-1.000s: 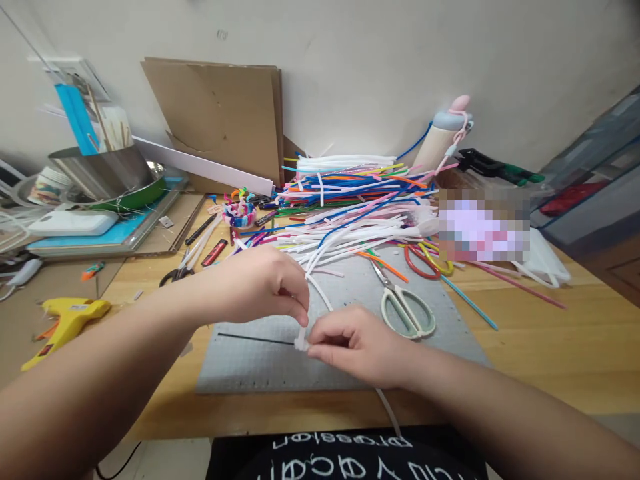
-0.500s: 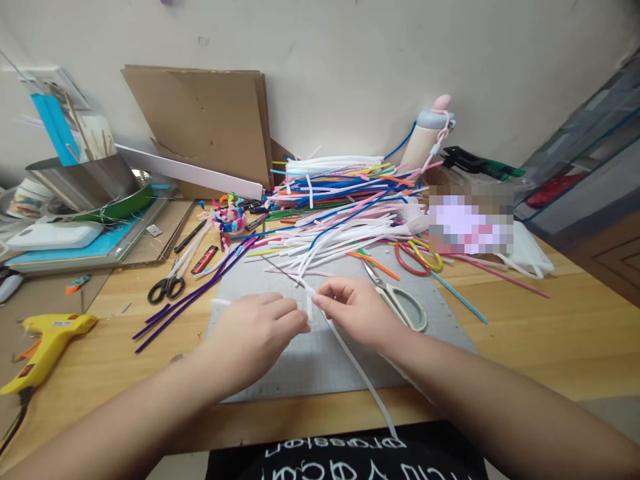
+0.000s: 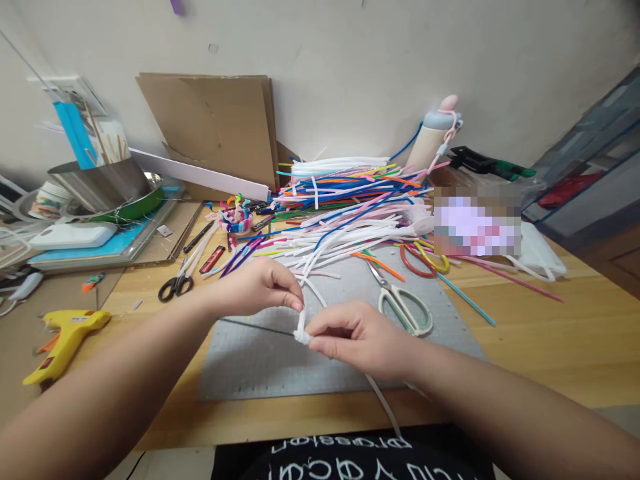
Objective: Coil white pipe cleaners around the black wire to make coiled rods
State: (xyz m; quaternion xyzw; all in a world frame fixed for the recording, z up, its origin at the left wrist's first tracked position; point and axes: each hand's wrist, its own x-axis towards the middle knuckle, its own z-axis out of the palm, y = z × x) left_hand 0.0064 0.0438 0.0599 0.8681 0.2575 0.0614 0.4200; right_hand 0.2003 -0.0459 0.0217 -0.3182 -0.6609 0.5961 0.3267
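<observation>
Between thumb and fingers, my left hand (image 3: pixel 265 287) pinches a white pipe cleaner (image 3: pixel 301 321), pulled upward from a small wound white coil (image 3: pixel 301 337). My right hand (image 3: pixel 367 340) is closed on that coil from the right, its fingertips hiding part of it. Out of the coil, a thin dark rod (image 3: pixel 255 325) points left, under my left wrist. A long white tail (image 3: pixel 384 403) hangs below my right hand toward the table's front edge. Both hands are above the grey cutting mat (image 3: pixel 250 367). Light-handled scissors (image 3: pixel 407 310) lie just behind my right hand.
Behind the mat lies a heap of coloured pipe cleaners (image 3: pixel 350 233). Black-handled scissors (image 3: pixel 175 288) and a yellow glue gun (image 3: pixel 67 340) are on the left. Red-and-yellow-handled scissors (image 3: pixel 420 260), a bottle (image 3: pixel 430 143) and cardboard sheets (image 3: pixel 215 133) stand or lie farther back.
My left hand has lifted and turned, drawing the white pipe cleaner up from the coil. My right hand has come slightly lower and nearer. The rod now points left, and the view has shifted slightly.
</observation>
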